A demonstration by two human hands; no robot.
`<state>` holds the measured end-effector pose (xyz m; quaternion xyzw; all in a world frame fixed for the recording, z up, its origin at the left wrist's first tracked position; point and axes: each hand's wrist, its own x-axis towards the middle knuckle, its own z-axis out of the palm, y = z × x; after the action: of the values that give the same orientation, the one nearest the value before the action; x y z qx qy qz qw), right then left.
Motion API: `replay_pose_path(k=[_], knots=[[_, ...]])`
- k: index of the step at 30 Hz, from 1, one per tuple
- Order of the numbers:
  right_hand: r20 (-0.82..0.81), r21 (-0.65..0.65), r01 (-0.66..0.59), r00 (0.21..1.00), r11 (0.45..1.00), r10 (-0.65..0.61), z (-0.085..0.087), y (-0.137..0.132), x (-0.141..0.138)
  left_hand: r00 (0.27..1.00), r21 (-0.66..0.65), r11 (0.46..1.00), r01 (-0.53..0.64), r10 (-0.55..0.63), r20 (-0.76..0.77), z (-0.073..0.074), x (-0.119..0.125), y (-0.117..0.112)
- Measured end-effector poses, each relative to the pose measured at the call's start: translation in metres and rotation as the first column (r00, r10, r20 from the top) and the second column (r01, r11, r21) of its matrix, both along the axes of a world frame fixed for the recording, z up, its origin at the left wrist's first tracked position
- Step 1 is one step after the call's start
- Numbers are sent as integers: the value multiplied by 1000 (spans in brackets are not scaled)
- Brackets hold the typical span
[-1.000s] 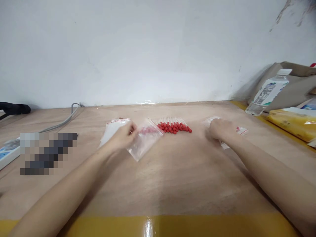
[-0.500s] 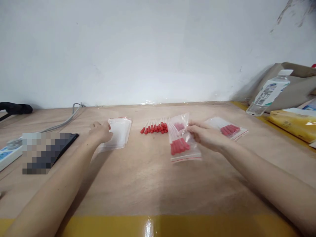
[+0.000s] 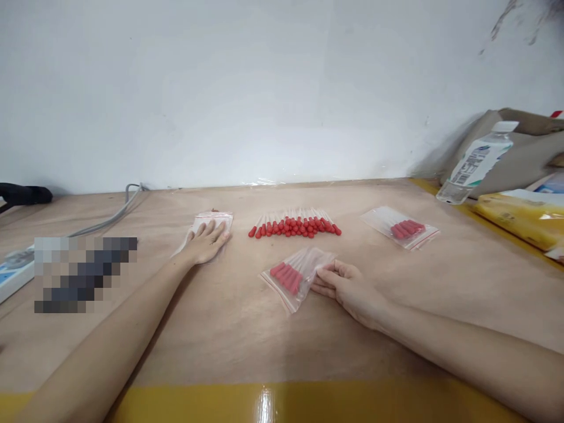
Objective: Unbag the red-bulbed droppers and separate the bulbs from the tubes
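Observation:
My left hand (image 3: 206, 239) lies flat, fingers stretched out, on a stack of empty clear zip bags (image 3: 215, 220) at the left of the table. My right hand (image 3: 341, 282) pinches the end of a clear zip bag filled with red-tipped sticks (image 3: 291, 276), which rests on the table in front of me. A row of loose red-tipped sticks (image 3: 294, 226) lies beyond it in the middle. Another filled zip bag (image 3: 400, 228) lies to the right.
A water bottle (image 3: 474, 163) leans on a brown bag at the far right, beside a yellow packet (image 3: 515, 218). A grey cable (image 3: 115, 212), a white power strip (image 3: 13, 273) and a blurred dark object (image 3: 83, 270) lie at the left. The wooden table (image 3: 247, 335) has a yellow front edge.
My right hand brought the filled bag down and toward me onto the table. My left hand moved from the edge of the empty bags to lie flat on top of them.

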<state>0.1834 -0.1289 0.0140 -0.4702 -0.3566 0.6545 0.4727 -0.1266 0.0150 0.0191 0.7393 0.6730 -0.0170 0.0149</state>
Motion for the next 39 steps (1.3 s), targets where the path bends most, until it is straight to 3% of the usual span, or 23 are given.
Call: replay_pose_path(k=[3, 5, 7, 8, 10, 12, 13, 15, 17, 19, 21, 24, 28, 31, 34, 39], knots=[[254, -136, -154, 949, 979, 185, 12, -10, 9, 999, -52, 999, 11, -9, 31, 2, -7, 5], [449, -174, -230, 847, 957, 285, 23, -14, 16, 996, -53, 998, 14, -9, 83, 9, -9, 5], [625, -145, -338, 697, 930, 351, 34, -14, 25, 985, 14, 999, 35, -37, 171, 20, -8, 3], [707, -98, -409, 613, 907, 352, 39, -12, 28, 972, 86, 995, 52, -70, 222, 26, -5, 1], [850, 89, -503, 488, 860, 197, 46, -4, 33, 931, 283, 954, 98, -189, 313, 36, 6, -8], [895, 317, -568, 445, 760, -41, 48, 6, 32, 884, 409, 906, 110, -277, 376, 43, 25, -21], [887, 400, -613, 447, 681, -119, 46, 12, 30, 859, 387, 908, 161, -322, 397, 45, 36, -29], [874, 474, -733, 461, 488, -157, 40, 23, 22, 818, 191, 940, 281, -339, 465, 46, 58, -46], [888, 458, -834, 441, 307, -126, 30, 31, 14, 795, -55, 915, 400, -316, 518, 45, 74, -62], [923, 386, -895, 375, 222, -92, 19, 35, 10, 798, -308, 849, 430, -198, 569, 43, 83, -73], [951, 309, -921, 295, 236, -90, 10, 37, 9, 794, -461, 785, 413, -63, 604, 40, 87, -77], [967, 253, -905, 222, 342, -128, 1, 37, 14, 715, -488, 786, 379, 86, 694, 33, 91, -75], [972, 222, -853, 157, 472, -173, -2, 36, 20, 461, -422, 851, 314, 252, 851, 18, 101, -70], [975, 201, -835, 123, 512, -183, -2, 36, 21, 307, -373, 889, 266, 289, 907, 12, 106, -71], [976, 197, -831, 113, 520, -188, -2, 35, 20, 283, -377, 890, 258, 303, 910, 13, 108, -74], [970, 216, -830, 125, 515, -207, -3, 36, 20, 329, -405, 876, 263, 313, 891, 18, 109, -78]])
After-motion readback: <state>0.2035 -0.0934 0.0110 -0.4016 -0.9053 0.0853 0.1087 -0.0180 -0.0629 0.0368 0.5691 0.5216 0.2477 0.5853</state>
